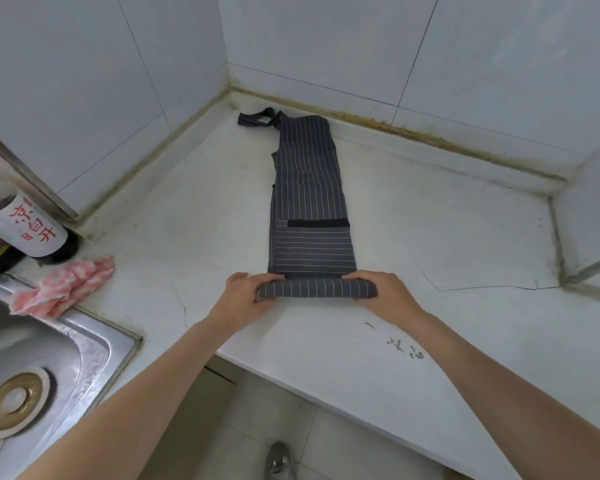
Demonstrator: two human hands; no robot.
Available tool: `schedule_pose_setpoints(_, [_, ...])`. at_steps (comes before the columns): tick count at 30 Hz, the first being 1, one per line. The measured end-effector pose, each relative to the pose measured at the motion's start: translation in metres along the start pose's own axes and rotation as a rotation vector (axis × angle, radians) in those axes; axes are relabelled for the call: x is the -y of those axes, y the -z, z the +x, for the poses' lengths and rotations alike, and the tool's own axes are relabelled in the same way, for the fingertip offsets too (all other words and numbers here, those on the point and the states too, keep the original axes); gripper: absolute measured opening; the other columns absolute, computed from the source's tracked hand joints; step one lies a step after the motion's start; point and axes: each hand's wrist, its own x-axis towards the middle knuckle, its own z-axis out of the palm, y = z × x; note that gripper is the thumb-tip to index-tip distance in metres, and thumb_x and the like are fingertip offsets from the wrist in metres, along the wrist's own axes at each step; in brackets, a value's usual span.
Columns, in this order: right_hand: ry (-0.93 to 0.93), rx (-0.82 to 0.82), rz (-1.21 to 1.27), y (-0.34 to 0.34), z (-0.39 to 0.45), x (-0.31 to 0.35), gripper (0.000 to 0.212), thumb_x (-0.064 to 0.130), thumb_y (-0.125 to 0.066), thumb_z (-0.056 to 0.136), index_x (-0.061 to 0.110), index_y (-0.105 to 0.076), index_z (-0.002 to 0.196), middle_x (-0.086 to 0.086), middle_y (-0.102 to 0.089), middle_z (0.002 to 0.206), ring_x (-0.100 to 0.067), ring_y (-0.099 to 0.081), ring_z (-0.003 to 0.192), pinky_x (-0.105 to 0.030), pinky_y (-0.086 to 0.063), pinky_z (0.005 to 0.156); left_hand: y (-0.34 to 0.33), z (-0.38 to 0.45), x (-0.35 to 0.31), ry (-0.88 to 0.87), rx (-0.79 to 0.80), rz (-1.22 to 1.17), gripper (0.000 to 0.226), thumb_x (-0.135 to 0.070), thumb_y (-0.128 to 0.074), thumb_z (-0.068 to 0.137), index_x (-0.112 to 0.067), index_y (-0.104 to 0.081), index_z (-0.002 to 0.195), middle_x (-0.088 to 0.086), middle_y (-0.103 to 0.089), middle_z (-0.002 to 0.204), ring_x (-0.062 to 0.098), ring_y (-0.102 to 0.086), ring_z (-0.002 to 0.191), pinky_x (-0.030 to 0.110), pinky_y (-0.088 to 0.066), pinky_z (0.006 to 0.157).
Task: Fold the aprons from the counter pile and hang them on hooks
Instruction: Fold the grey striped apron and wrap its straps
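Lying lengthwise on the white bench [430, 237], a dark grey striped apron [309, 188] is folded into a long narrow strip that runs from the person toward the tiled corner, its strap [257, 118] at the far end by the wall. The near end of the apron is turned up into a small roll [317, 289]. The left hand [246, 296] grips the left end of that roll, fingers curled over the cloth; the right hand [385, 292] grips the right end the same way. Left of the apron, a pink-and-white rag [66, 285] lies at the edge of a steel sink [84, 341]. Beyond the rag stand two bottles [25, 226], one with a white label.
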Motion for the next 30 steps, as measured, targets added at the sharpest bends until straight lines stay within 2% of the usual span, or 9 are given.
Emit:
schedule_pose_setpoints(4, [-0.213, -0.070, 0.141, -0.009, 0.015, 0.022, 0.025, 0.027, -0.058, 0.093, 0.011, -0.057, 0.112, -0.001, -0.064, 0.096, -0.020, -0.058, 0.085, -0.032, -0.049, 0.076, 0.000, 0.017, -0.009, 0.277, -0.155, -0.161, 0.021, -0.028, -0.051, 0.096, -0.010, -0.058, 0.103, 0.005, -0.069, 0.094, 0.021, -0.064, 0.088, 0.029, -0.045, 0.073])
schedule_pose_setpoints(8, [-0.359, -0.128, -0.149, -0.021, 0.031, 0.035, 0.025, 0.035, -0.049, 0.097, 0.010, -0.046, 0.091, -0.003, -0.054, 0.085, -0.026, -0.054, 0.085, -0.029, -0.038, 0.070, -0.004, 0.030, -0.014, 0.378, -0.168, -0.056, 0.028, -0.025, -0.047, 0.098, -0.010, -0.045, 0.122, 0.005, -0.060, 0.103, 0.027, -0.061, 0.096, 0.032, -0.044, 0.080])
schedule_pose_setpoints(12, [-0.416, -0.171, -0.050, -0.021, 0.035, 0.044, 0.040, 0.027, -0.057, 0.093, 0.007, -0.037, 0.121, -0.013, -0.055, 0.112, -0.030, -0.058, 0.102, -0.031, -0.043, 0.074, -0.011, 0.039, -0.011, -0.152, -0.219, 0.537, 0.056, -0.044, -0.049, 0.091, -0.013, -0.043, 0.137, 0.015, -0.047, 0.137, 0.033, -0.050, 0.121, 0.047, -0.042, 0.099])
schedule_pose_setpoints(15, [-0.171, -0.178, -0.354, -0.016, 0.022, 0.045, 0.076, 0.023, -0.058, 0.091, 0.012, -0.009, 0.149, -0.012, -0.022, 0.149, -0.030, -0.038, 0.129, -0.038, -0.043, 0.097, -0.014, 0.047, -0.002, -0.291, 0.205, 0.747, 0.089, -0.074, 0.015, 0.073, -0.027, 0.005, 0.148, 0.015, 0.000, 0.157, 0.038, -0.004, 0.144, 0.049, -0.009, 0.116])
schedule_pose_setpoints(16, [-0.014, -0.071, -0.540, -0.013, 0.020, 0.042, 0.083, 0.024, -0.056, 0.090, 0.014, 0.000, 0.151, -0.008, -0.003, 0.156, -0.030, -0.018, 0.140, -0.042, -0.031, 0.110, -0.013, 0.050, 0.002, -0.308, 0.223, 0.733, 0.091, -0.075, 0.018, 0.070, -0.029, 0.005, 0.148, 0.016, 0.000, 0.157, 0.039, -0.005, 0.144, 0.049, -0.007, 0.116])
schedule_pose_setpoints(19, [0.125, 0.314, -0.789, -0.006, 0.024, 0.028, 0.094, 0.027, -0.055, 0.085, 0.014, 0.012, 0.150, 0.000, 0.025, 0.155, -0.020, 0.021, 0.144, -0.041, 0.007, 0.118, -0.005, 0.053, -0.001, -0.296, 0.252, 0.788, 0.068, -0.062, -0.021, 0.089, -0.023, -0.048, 0.137, 0.019, -0.053, 0.134, 0.036, -0.054, 0.120, 0.051, -0.039, 0.100])
schedule_pose_setpoints(23, [0.134, 0.264, -0.447, 0.003, 0.039, 0.011, 0.084, 0.011, -0.058, 0.084, 0.016, -0.008, 0.152, 0.004, -0.005, 0.158, -0.013, -0.005, 0.145, -0.016, -0.006, 0.112, 0.016, 0.065, 0.013, -0.276, 0.159, 0.461, 0.053, -0.035, -0.062, 0.084, -0.017, -0.049, 0.132, 0.005, -0.061, 0.123, 0.020, -0.059, 0.112, 0.043, -0.026, 0.114])
schedule_pose_setpoints(26, [0.008, 0.067, 0.003, 0.019, 0.044, 0.004, 0.055, 0.000, -0.062, 0.080, 0.025, -0.052, 0.129, 0.002, -0.054, 0.131, -0.017, -0.051, 0.120, -0.015, -0.038, 0.094, 0.030, 0.073, 0.013, -0.102, 0.099, 0.046, 0.023, -0.019, -0.063, 0.088, -0.012, -0.061, 0.110, -0.002, -0.069, 0.100, 0.016, -0.066, 0.096, 0.007, -0.041, 0.081])
schedule_pose_setpoints(30, [-0.178, -0.011, 0.502, 0.032, 0.054, 0.009, 0.027, 0.005, -0.066, 0.084, 0.016, -0.063, 0.108, -0.002, -0.069, 0.105, -0.020, -0.065, 0.099, -0.029, -0.051, 0.089, 0.027, 0.083, 0.008, 0.159, 0.079, -0.128, 0.022, -0.023, -0.053, 0.095, -0.006, -0.058, 0.082, 0.001, -0.066, 0.075, 0.019, -0.061, 0.074, 0.010, -0.038, 0.059])
